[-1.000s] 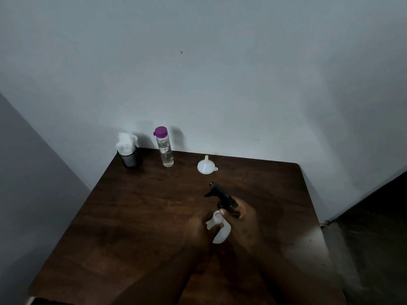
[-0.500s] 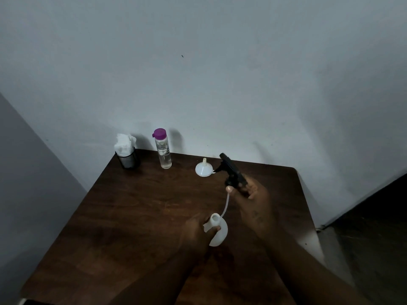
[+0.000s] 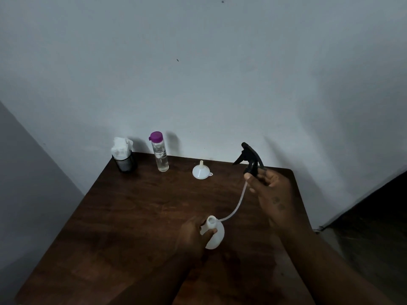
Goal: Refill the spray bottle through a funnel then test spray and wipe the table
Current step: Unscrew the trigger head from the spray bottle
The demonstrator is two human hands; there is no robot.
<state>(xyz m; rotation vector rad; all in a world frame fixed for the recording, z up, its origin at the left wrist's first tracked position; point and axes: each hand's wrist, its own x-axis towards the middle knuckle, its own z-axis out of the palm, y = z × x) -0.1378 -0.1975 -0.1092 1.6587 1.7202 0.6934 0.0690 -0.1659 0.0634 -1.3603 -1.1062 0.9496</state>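
Note:
My left hand (image 3: 193, 235) grips the small white spray bottle (image 3: 214, 235) near the table's middle, its neck open. My right hand (image 3: 272, 190) holds the black trigger sprayer head (image 3: 250, 158) lifted up and to the right; its clear dip tube (image 3: 236, 204) curves down, with its lower end at the bottle's rim. A white funnel (image 3: 200, 171) lies mouth down at the back of the dark wooden table (image 3: 136, 216). Left of the funnel stands a clear refill bottle with a purple cap (image 3: 160, 154), holding clear liquid.
A black mesh cup stuffed with white tissue (image 3: 124, 158) stands at the table's back left corner. A pale wall runs right behind the table. The floor drops away dark to the right of the table edge.
My right hand has pulled the sprayer head up and to the right, drawing the dip tube nearly all the way out. My left hand has kept the bottle in place.

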